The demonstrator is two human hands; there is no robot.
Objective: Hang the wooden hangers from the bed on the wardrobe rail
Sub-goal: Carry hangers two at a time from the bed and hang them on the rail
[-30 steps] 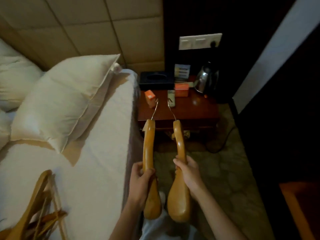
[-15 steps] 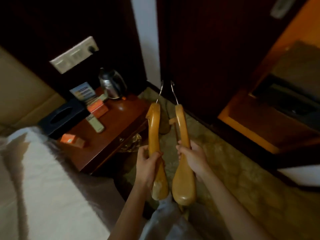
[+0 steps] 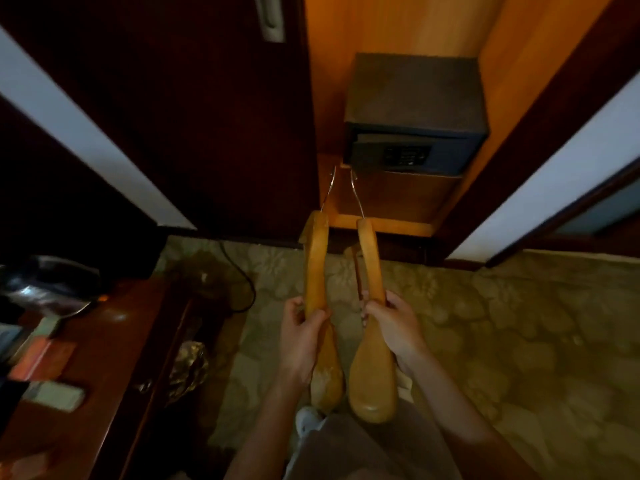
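In front of the open wardrobe [image 3: 398,26], the left hand [image 3: 301,337] is gripping one wooden hanger [image 3: 317,268] and the right hand [image 3: 394,327] is gripping another [image 3: 370,268], their metal hooks pointing toward the safe [image 3: 415,112] inside, above the patterned carpet [image 3: 519,341].

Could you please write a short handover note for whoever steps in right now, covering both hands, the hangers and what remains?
Left hand: closed around the left wooden hanger, metal hook pointing forward.
Right hand: closed around the right wooden hanger, held the same way.
Position: facing the open wardrobe, with a safe on its shelf; the rail is out of view.
Done: two hangers carried over.
Left: raise both hangers and hook them on the rail.
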